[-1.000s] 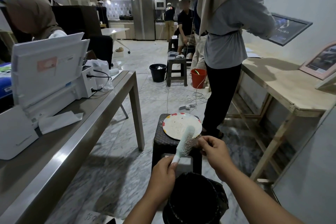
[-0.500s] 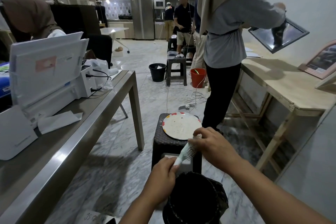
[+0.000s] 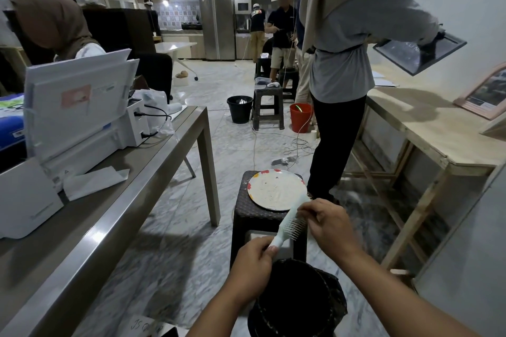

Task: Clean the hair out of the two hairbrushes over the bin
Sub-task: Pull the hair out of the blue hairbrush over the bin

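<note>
while the left hand [image 3: 250,262] grip clamps the hairbrush [image 3: 290,223] handle, the right hand [image 3: 325,223] has slid down, pinching bristles.

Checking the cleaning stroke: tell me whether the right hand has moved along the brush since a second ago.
Yes. The right hand went up over the brush head toward the plate, then came back toward the bin, now at the hairbrush bristles.

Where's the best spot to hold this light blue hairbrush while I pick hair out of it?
By its handle end, from below-left, as the left hand does: the hairbrush tilts up-right, bristles facing right, leaving them free for the right hand.
</note>
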